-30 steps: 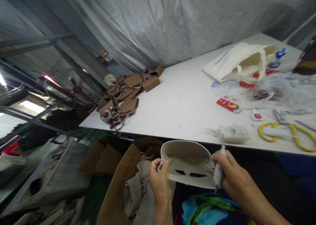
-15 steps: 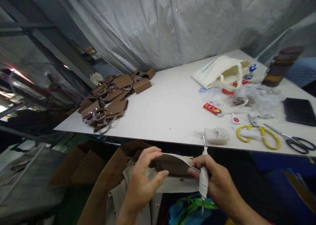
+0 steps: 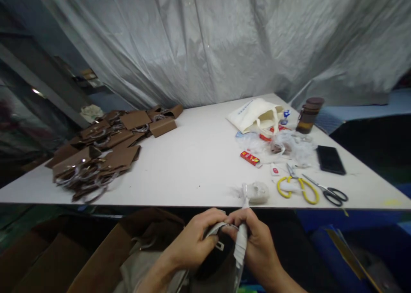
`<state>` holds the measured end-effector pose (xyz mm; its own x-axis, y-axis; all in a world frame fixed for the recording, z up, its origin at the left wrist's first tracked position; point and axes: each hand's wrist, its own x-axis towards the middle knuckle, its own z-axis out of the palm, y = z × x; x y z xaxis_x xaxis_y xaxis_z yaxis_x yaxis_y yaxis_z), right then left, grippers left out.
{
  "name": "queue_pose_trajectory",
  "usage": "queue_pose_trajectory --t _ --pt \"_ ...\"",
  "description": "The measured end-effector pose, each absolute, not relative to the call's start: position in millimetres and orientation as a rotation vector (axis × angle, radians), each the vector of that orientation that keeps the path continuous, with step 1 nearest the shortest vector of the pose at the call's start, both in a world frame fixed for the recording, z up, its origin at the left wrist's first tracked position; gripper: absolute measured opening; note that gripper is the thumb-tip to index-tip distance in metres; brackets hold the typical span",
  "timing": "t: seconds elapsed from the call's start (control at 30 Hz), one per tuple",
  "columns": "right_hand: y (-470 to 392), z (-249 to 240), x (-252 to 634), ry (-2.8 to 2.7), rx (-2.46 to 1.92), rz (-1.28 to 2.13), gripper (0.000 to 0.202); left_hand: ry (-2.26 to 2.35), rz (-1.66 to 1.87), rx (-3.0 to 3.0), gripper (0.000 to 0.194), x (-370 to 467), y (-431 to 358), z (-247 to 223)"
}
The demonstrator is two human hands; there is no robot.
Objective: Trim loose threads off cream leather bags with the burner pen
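My left hand (image 3: 195, 239) is closed on the upper edge of a light beige fabric bag piece (image 3: 215, 229), thumb inside and fingers outside. A small pale metal-looking fitting (image 3: 220, 246) shows in its dark inside. Right beside it, my right hand (image 3: 258, 241) pinches the same edge between thumb and forefinger. Also in that hand is a thin tool wrapped in white strip (image 3: 240, 246), held upright; its tip is hard to make out against a whitish lump (image 3: 257, 192) on the table. The lower part of the bag piece is hidden behind my hands.
Brown bag pieces with wrapped rings (image 3: 105, 145) are heaped on the white table (image 3: 189, 164) at left. At right lie yellow-handled scissors (image 3: 311, 194), black-handled scissors (image 3: 334, 196), a phone (image 3: 330, 159), a cream tote (image 3: 247, 115) and a bottle (image 3: 308, 115). An open carton (image 3: 99, 258) stands below.
My left hand has gone from open, with fingers apart, to closed on the bag piece's edge, beside the right hand. The camera view has turned, shifting the table things left and down.
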<state>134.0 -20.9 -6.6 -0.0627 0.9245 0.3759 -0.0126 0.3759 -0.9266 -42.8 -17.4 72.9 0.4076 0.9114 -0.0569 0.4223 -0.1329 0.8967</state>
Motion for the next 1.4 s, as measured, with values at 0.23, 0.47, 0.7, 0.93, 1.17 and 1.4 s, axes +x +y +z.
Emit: queue_pose_trajectory --t 0.23,0.47,0.7,0.93,1.17,1.4 --pt "-9.3 -10.6 122.3 -1.335 -0.908 1.107 0.017 1.308 0.82 1.565 0.016 -41.5 -5.7 30.9" --pt "1.5 -12.4 155.6 -1.327 -0.819 1.055 0.036 1.404 0.955 1.118 0.025 -86.0 15.8 55.4" --pt "32.9 -39.7 217.6 -1.401 -1.276 0.722 0.033 1.43 0.977 0.77 0.033 -76.4 32.7 29.8" --pt "45.2 -51.4 225.4 -1.615 -1.386 0.495 0.022 1.531 0.863 0.963 0.02 5.6 28.7 -45.6" --pt "52.5 -58.1 222.1 -1.774 -1.317 0.348 0.015 1.495 0.83 1.042 0.017 13.9 33.3 -47.0" --pt "56.1 -60.0 216.5 -1.96 -1.319 0.228 0.016 1.499 0.8 0.986 0.015 19.3 32.5 -50.6"
